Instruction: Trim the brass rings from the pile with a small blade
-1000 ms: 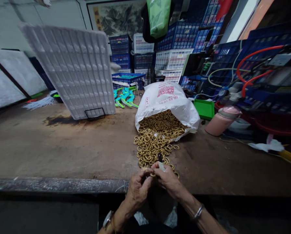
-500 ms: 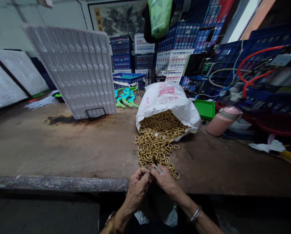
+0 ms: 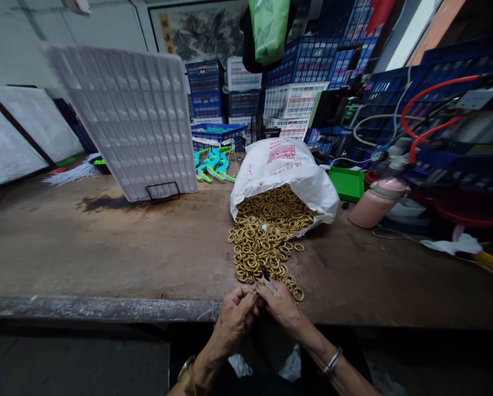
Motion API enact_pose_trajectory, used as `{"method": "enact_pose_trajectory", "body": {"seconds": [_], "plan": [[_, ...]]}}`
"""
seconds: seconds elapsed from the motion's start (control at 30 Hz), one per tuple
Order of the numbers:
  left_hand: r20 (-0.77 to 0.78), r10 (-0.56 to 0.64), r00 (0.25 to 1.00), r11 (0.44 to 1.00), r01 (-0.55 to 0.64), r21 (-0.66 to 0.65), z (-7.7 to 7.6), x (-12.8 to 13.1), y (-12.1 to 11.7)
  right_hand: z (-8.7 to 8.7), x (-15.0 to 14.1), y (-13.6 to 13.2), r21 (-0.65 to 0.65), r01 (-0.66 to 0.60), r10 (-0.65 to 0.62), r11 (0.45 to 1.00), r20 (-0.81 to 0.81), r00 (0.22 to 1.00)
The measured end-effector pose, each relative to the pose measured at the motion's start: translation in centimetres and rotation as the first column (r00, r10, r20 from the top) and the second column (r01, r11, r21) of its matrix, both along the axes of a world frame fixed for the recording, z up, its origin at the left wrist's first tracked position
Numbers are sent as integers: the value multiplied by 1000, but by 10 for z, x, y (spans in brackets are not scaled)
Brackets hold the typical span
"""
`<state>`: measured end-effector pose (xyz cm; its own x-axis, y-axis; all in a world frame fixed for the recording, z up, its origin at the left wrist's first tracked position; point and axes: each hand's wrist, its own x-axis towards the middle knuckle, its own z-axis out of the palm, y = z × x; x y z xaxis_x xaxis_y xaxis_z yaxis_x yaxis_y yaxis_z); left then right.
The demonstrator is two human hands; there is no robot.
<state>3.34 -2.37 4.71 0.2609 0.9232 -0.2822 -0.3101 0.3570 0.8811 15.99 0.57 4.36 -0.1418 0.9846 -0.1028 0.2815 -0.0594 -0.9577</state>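
Observation:
My left hand point(image 3: 235, 312) is closed in a pinch at the table's front edge. A sliver of gold shows at its fingertips, like the edge of a gold ring; most of it is hidden by the fingers. My right hand point(image 3: 283, 305) meets it fingertip to fingertip, closed on a small knife point(image 3: 268, 282) whose dark end points away from me. Just beyond both hands lies a heap of gold rings point(image 3: 255, 256). They spill from the mouth of a white sack point(image 3: 285, 159) lying on its side with red print, and more rings fill its opening.
A ribbed pale plastic tray point(image 3: 135, 121) stands upright at left in a black wire stand point(image 3: 163, 191). Turquoise and green plastic parts point(image 3: 215, 164) lie behind the sack. On the right are a green tray point(image 3: 346, 184) and a pink bottle point(image 3: 376, 203). Stacked crates point(image 3: 298, 99) line the back.
The knife's dark end has tilted slightly to the right between my fingers. Both hands otherwise keep nearly the same place, and the rings and sack are unmoved.

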Motion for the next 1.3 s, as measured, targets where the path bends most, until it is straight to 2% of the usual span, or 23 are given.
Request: {"method": "enact_pose_trajectory", "body": {"seconds": [0.13, 0.3, 0.37, 0.43, 0.53, 0.63, 0.83, 0.93, 1.03, 1.17, 1.3], "plan": [[-115, -30, 993, 997, 38, 69, 7, -3, 3, 3, 1, -2, 35, 22, -23, 999, 22, 999], [-53, -21, 998, 997, 24, 74, 11, -4, 2, 5, 3, -3, -4, 3, -3, 1000, -10, 1000], [-35, -5, 999, 999, 7, 44, 11, -3, 0, 5, 5, -3, 21, 34, -35, 999, 54, 998], [-41, 3, 999, 1000, -2, 28, 11, -3, -2, 5, 6, -4, 105, 46, -64, 993, 175, 982], [-43, 19, 999, 999, -17, 51, 13, -3, -3, 7, 7, -10, 202, -98, 10, 975, 397, 918], [-29, 31, 999, 996, -28, 80, 17, -2, -3, 10, 5, -16, 190, -238, 93, 953, 562, 822], [-79, 87, 993, 989, -77, 125, 20, -2, -7, 14, 4, -18, 138, -321, 136, 937, 701, 700], [-122, 74, 990, 992, -60, 114, 19, -4, -11, 16, 12, -10, 117, -266, 76, 957, 783, 618], [-57, 39, 998, 997, -35, 69, 17, -9, -14, 16, 32, 2, 160, -119, -67, 980, 824, 563], [94, 54, 994, 998, -50, -42, 18, -13, -11, 12, 69, 17, 258, 38, -231, 965, 778, 585], [120, 93, 988, 993, -84, -77, 17, -12, -9, -1, 90, 25, 262, 122, -279, 957, 729, 625]]}}
